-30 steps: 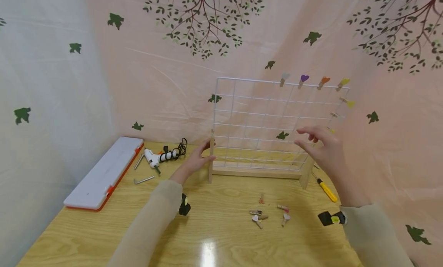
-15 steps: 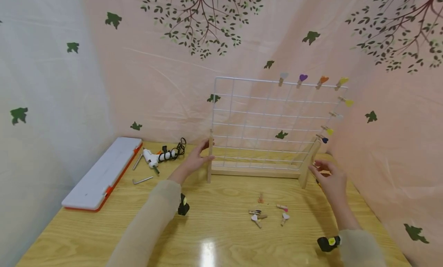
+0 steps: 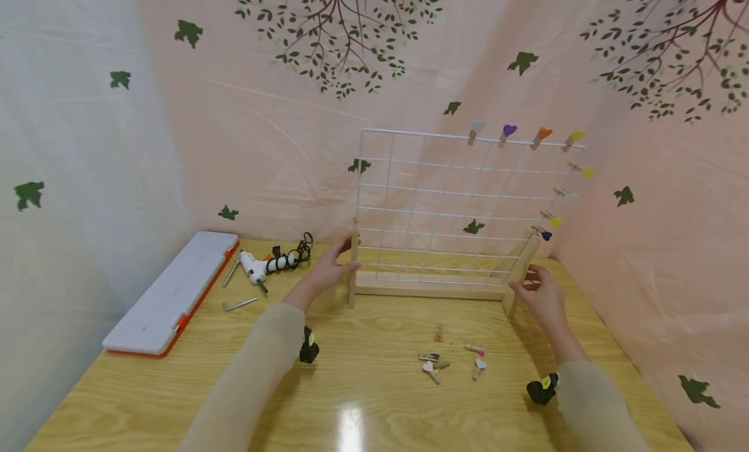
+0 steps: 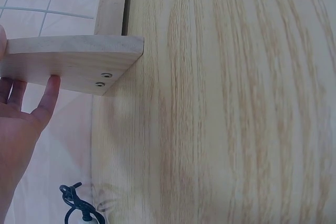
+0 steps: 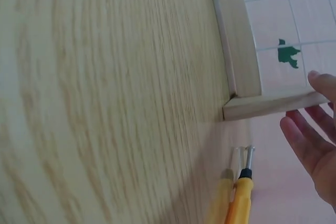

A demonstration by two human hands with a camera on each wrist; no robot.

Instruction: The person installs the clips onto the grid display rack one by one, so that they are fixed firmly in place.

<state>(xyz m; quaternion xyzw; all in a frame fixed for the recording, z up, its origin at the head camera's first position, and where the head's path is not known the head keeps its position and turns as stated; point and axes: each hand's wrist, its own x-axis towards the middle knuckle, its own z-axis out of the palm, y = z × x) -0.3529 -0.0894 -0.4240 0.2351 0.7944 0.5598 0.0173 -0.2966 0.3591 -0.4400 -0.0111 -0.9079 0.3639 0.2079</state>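
A white wire grid rack stands upright on wooden side panels joined by a wooden crossbar. My left hand grips the left panel, its fingertips on both faces. On the opposite side, my right hand holds the right panel between thumb and fingers. Heart-topped mini clothespins are clipped along the rack's top right, including a purple one and an orange one. More run down its right edge, such as a dark blue one.
Several loose clothespins lie on the table before the rack. To the left are a white case with red edging, a glue gun with a black cord, and a hex key. A yellow-handled screwdriver lies at right.
My right hand has come down from beside the grid's right edge and moved in to take hold of the right panel. The left hand stays on the left panel.
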